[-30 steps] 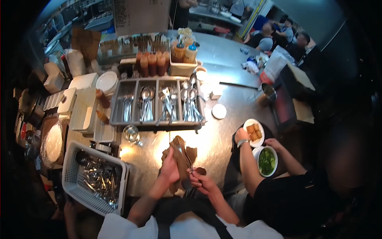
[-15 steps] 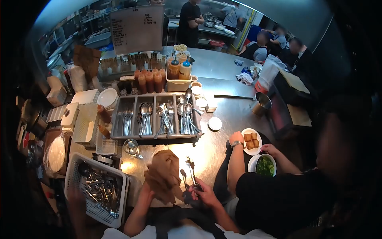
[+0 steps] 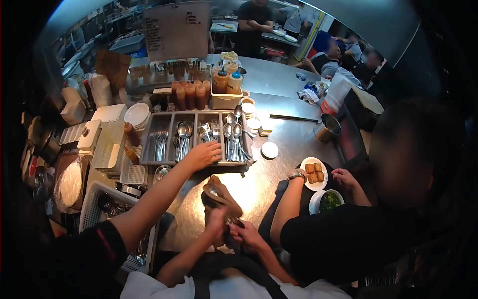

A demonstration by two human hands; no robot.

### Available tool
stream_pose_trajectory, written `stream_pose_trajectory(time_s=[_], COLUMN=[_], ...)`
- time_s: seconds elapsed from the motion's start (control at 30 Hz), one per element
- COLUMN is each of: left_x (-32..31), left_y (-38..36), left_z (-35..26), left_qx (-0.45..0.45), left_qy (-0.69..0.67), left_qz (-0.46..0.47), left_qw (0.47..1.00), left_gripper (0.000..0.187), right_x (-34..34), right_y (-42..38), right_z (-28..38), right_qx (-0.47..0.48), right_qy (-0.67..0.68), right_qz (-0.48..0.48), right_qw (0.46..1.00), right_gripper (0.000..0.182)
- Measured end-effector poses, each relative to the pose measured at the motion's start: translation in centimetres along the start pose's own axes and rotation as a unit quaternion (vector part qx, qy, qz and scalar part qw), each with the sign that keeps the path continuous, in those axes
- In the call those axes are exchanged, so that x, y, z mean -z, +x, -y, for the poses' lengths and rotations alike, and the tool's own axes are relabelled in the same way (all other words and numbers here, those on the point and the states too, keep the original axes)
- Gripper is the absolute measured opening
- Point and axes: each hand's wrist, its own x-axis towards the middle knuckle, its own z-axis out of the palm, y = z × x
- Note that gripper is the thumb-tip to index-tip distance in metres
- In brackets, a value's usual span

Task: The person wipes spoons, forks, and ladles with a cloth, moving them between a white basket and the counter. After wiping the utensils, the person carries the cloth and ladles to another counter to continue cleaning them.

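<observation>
My left hand (image 3: pixel 217 223), blurred by motion, is wrapped round a brown cloth (image 3: pixel 215 192) low over the steel counter. Close on its right, my right hand (image 3: pixel 248 236) is closed round some cutlery (image 3: pixel 231 222), whose upper ends meet the cloth and are partly hidden. Beyond them stands a grey cutlery tray (image 3: pixel 162 162) with forks and spoons sorted in compartments. A co-worker's hand (image 3: pixel 205 154) from the left reaches over the tray's front, at the third compartment. The white basket (image 3: pixel 89 212) of loose cutlery at the left is partly covered by that arm.
At the right a co-worker holds a white plate (image 3: pixel 323 179) of brown fried pieces beside a bowl of greens (image 3: pixel 329 202). Sauce bottles (image 3: pixel 190 95) stand behind the tray, a small white bowl (image 3: pixel 270 149) right of it, a metal cup (image 3: pixel 327 127) farther right. More people are at the back.
A co-worker's arm has come in from the left over the basket to the tray. My hands have drawn together, bringing the cloth and the cutlery into contact. The right co-worker's hand has left the bowl.
</observation>
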Motion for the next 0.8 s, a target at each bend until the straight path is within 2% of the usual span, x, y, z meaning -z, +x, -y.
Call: stream_pose_trajectory(time_s=[0.07,0.13,0.2,0.23,0.27,0.3,0.33,0.37,0.43,0.47,0.5,0.53,0.57,0.6,0.63,0.7,0.73,0.77,0.8], left_x=[-2.6,-2.3,-1.3,-1.6,-1.5,-0.5,0.5,1.5,2.5,2.7,2.8,2.9,3.1,4.5,4.6,4.5,4.8,4.0,4.5], left_y=[-2.7,-2.2,-0.3,-0.2,-0.3,-0.2,-0.1,0.0,-0.8,-1.4,-2.0,-2.5,-2.8,-2.5,-3.2,-4.2,-3.8,-4.8,-4.4], left_z=[-0.8,-0.7,0.3,-0.2,-0.9,-0.3,0.2,0.8,1.3,1.1,0.9,0.7,0.7,1.6,1.6,1.5,2.3,3.6,3.8], left_qx=[0.047,0.079,-0.015,-0.047,-0.025,-0.014,-0.004,0.006,0.023,0.029,0.053,0.078,0.100,0.113,0.114,0.108,0.113,-0.004,0.052], left_qy=[0.080,0.061,0.039,0.032,0.005,0.020,0.035,0.051,0.171,0.211,0.165,0.118,0.068,0.080,0.080,0.229,0.456,0.458,0.466], left_qz=[0.041,0.053,0.021,0.011,0.016,0.022,0.027,0.034,0.089,0.108,0.097,0.087,0.075,0.096,0.093,0.195,0.186,0.186,0.203], left_qw=[0.995,0.994,0.999,0.998,1.000,0.999,0.999,0.998,0.981,0.971,0.980,0.986,0.990,0.986,0.986,0.948,0.863,0.869,0.860], left_gripper=[0.016,0.014,0.014,0.015,0.015,0.016,0.017,0.019,0.021,0.022,0.024,0.026,0.029,0.035,0.035,0.039,0.044,0.047,0.044], right_x=[1.0,0.3,0.3,0.9,1.8,3.6,4.8,5.8,5.5,5.6,5.6,5.5,4.4,3.5,2.8,1.9,2.2,1.8,1.5], right_y=[0.8,-0.2,-0.7,-0.9,-1.1,-0.5,-1.1,-1.7,-3.2,-3.2,-3.2,-3.2,-3.0,-2.8,-2.3,-1.2,-0.7,-0.3,0.4], right_z=[-0.6,-0.1,-0.5,-1.9,-3.9,-7.7,-10.2,-11.4,-10.2,-10.0,-9.9,-9.9,-8.8,-8.1,-8.1,-7.7,-7.6,-7.1,-6.7], right_qx=[-0.002,0.002,0.005,0.041,0.077,0.062,0.018,-0.027,-0.016,-0.027,-0.037,-0.036,-0.004,0.027,0.025,0.103,0.134,0.130,0.144], right_qy=[-0.025,-0.012,0.002,0.039,0.079,0.181,0.212,0.242,0.271,0.219,0.167,0.169,0.080,-0.009,-0.007,-0.088,-0.272,-0.270,-0.296], right_qz=[-0.030,-0.039,-0.052,-0.093,-0.134,-0.109,-0.083,-0.059,-0.046,-0.034,-0.023,-0.026,-0.050,-0.072,-0.071,-0.151,-0.215,-0.211,-0.241], right_qw=[0.999,0.999,0.999,0.994,0.985,0.976,0.973,0.968,0.961,0.975,0.985,0.985,0.996,0.997,0.997,0.979,0.928,0.930,0.913], right_gripper=[0.026,0.025,0.027,0.029,0.031,0.033,0.033,0.032,0.029,0.029,0.031,0.031,0.031,0.034,0.034,0.037,0.035,0.035,0.035])
